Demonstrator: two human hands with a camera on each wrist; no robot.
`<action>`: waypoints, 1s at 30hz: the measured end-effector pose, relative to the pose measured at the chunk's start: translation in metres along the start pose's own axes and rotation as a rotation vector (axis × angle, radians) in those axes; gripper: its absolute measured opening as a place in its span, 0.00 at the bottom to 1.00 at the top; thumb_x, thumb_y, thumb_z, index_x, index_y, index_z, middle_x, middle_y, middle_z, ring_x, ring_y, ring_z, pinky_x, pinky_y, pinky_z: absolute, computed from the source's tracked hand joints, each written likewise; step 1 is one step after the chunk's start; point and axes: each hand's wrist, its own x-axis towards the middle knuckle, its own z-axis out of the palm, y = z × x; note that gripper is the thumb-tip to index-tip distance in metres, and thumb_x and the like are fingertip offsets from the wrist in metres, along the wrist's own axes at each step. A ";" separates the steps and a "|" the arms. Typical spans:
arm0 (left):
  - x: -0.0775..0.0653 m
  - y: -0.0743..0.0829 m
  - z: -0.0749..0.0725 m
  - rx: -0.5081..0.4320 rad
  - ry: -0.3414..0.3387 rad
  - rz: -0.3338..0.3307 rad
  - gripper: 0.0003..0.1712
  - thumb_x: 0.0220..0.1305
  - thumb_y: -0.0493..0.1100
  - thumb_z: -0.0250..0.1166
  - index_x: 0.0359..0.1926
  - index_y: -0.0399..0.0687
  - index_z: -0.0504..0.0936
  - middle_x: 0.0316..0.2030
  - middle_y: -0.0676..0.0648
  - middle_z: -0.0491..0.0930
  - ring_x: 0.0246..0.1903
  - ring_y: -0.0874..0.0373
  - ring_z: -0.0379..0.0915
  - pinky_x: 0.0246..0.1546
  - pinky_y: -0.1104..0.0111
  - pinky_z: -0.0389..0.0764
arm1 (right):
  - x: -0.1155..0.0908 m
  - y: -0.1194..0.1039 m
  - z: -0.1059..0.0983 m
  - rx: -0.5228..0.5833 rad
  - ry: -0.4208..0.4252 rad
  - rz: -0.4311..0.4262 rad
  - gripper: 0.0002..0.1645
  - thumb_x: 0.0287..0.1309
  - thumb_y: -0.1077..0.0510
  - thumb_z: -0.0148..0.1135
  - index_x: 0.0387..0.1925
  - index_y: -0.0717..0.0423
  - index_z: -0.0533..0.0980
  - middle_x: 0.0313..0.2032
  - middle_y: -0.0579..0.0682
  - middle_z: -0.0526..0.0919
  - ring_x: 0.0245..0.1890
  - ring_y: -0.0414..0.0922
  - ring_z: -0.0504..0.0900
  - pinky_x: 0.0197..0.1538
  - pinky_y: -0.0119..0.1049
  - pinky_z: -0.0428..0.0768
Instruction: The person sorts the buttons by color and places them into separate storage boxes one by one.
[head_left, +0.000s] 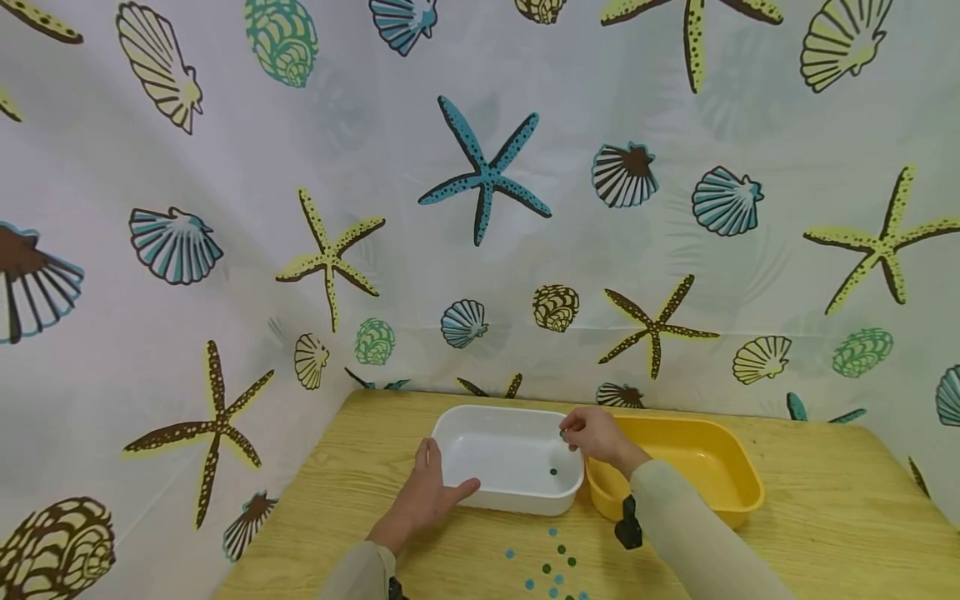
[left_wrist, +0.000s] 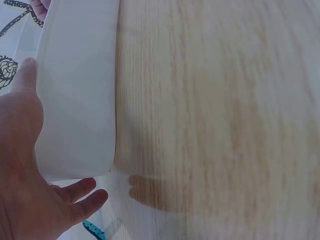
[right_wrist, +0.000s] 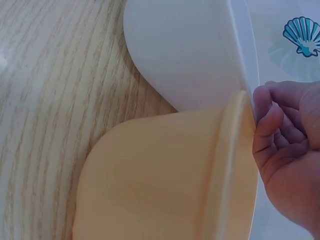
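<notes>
My right hand (head_left: 596, 433) pinches a small dark green disc (head_left: 563, 433) between thumb and fingertips, above the right end of a white basin (head_left: 491, 460). Inside that basin, another dark green disc (head_left: 553, 472) lies near the right side. My left hand (head_left: 426, 493) is spread around the basin's front left corner, thumb over the front rim and fingers along the left end. From the left wrist view, those fingers (left_wrist: 90, 205) look loosely extended by the corner. A yellow basin (head_left: 701, 462) stands right against the white one, under my right wrist.
Several small blue and dark green discs (head_left: 529, 584) lie scattered on the wooden table (head_left: 360, 450) in front of the white basin. Behind and beside the table hangs a white curtain (head_left: 405, 283) printed with shells and starfish.
</notes>
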 end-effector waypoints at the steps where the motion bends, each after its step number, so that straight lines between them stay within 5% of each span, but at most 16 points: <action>1: 0.000 0.000 0.000 0.001 0.000 0.000 0.65 0.57 0.67 0.61 0.70 0.25 0.36 0.70 0.28 0.36 0.60 0.33 0.60 0.53 0.50 0.69 | 0.000 0.000 0.000 0.003 0.000 0.000 0.04 0.58 0.66 0.61 0.36 0.63 0.79 0.26 0.50 0.79 0.27 0.47 0.80 0.33 0.35 0.79; 13: -0.001 0.002 -0.001 -0.009 -0.013 -0.023 0.65 0.57 0.68 0.61 0.70 0.26 0.36 0.70 0.29 0.35 0.61 0.34 0.58 0.55 0.50 0.68 | -0.001 0.000 -0.001 -0.002 0.000 0.020 0.14 0.58 0.66 0.61 0.46 0.67 0.77 0.28 0.51 0.80 0.28 0.45 0.80 0.31 0.35 0.79; 30: 0.003 0.001 0.002 -0.005 -0.015 -0.031 0.65 0.58 0.67 0.61 0.70 0.26 0.34 0.70 0.29 0.33 0.63 0.35 0.56 0.57 0.50 0.65 | -0.035 -0.010 -0.022 -0.086 -0.128 -0.133 0.09 0.58 0.64 0.61 0.42 0.64 0.78 0.29 0.47 0.77 0.29 0.43 0.74 0.36 0.34 0.77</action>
